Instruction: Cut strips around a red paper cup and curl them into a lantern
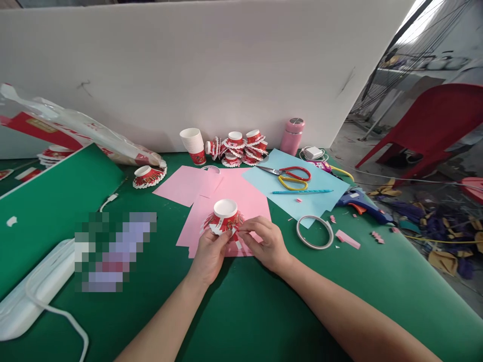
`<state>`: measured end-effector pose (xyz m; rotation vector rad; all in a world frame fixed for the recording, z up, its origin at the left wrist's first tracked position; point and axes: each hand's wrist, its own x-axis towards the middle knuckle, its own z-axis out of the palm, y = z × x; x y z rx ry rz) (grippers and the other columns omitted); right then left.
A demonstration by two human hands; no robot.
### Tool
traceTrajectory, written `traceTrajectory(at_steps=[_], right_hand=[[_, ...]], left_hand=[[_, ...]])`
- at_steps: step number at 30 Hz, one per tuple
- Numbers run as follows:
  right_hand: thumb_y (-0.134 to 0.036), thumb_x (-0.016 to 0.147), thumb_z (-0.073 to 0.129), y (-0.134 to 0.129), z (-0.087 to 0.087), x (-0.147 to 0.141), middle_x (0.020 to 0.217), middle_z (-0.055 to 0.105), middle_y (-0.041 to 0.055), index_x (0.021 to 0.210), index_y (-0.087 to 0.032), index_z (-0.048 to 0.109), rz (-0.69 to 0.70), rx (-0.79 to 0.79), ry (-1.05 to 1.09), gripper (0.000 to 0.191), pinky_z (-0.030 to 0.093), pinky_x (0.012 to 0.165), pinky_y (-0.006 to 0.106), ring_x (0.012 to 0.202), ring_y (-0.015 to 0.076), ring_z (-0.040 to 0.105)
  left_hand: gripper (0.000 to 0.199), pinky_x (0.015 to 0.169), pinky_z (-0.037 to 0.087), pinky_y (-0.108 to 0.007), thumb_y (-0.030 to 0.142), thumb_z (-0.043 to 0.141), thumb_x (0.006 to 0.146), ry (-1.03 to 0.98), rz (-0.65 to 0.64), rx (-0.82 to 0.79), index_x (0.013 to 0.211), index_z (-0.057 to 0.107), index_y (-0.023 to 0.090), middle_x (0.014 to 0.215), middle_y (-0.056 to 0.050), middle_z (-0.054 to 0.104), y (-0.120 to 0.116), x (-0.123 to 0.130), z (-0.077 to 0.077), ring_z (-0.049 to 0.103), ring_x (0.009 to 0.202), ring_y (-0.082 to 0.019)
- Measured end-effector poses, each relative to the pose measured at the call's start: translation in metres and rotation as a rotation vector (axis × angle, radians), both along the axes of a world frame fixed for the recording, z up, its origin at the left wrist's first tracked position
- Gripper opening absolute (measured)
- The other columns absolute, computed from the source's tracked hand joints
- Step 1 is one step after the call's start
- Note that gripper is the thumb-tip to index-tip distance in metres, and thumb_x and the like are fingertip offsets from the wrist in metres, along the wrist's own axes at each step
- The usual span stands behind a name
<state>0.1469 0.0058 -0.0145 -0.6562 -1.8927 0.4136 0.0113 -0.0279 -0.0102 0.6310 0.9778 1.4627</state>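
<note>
A red-and-white paper cup (225, 211) stands bottom up over pink paper (245, 188), its side cut into strips that flare outward. My left hand (210, 254) grips the near left strips between thumb and fingers. With thumb and fingertips pinched together, my right hand (266, 241) is at the strips on the near right; the strip in its fingertips is partly hidden. Close to my right hand lie a roll of tape (314, 246) and a pink paper piece (347, 239). Scissors (292, 175) with red and yellow handles rest on blue paper (260, 176).
Behind are stacked paper cups (195, 151), several cut cups (241, 148) and a pink bottle (292, 136). A cut cup (145, 176) lies left, near a green board (64, 201) and white power strip (37, 286). A blue pen (302, 191) and glue gun (364, 203) lie right.
</note>
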Motion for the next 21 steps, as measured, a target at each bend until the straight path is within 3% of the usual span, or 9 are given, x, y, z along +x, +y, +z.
traceTrajectory(at_steps=[10,21], right_hand=[[-0.016,0.086,0.050,0.0007,-0.0002,0.0015,0.088,0.067,0.0077,0.092,-0.019,0.063,-0.038,0.248,-0.268,0.015,0.051,0.067,0.031,0.077,0.0167,0.058],[-0.019,0.085,0.052,-0.0020,-0.0024,0.0008,0.099,0.065,0.0083,0.098,-0.020,0.060,-0.039,0.229,-0.331,0.016,0.050,0.073,0.034,0.087,0.0194,0.055]], left_hand=[[0.019,0.071,0.048,-0.024,0.021,0.076,0.060,-0.089,0.066,-0.022,0.078,0.071,0.015,0.081,-0.004,0.071,0.0035,-0.0056,0.0033,0.063,0.075,-0.014],[0.022,0.069,0.048,-0.025,0.021,0.076,0.059,-0.094,0.066,-0.031,0.079,0.070,0.014,0.080,-0.005,0.071,0.0034,-0.0052,0.0051,0.063,0.073,-0.015]])
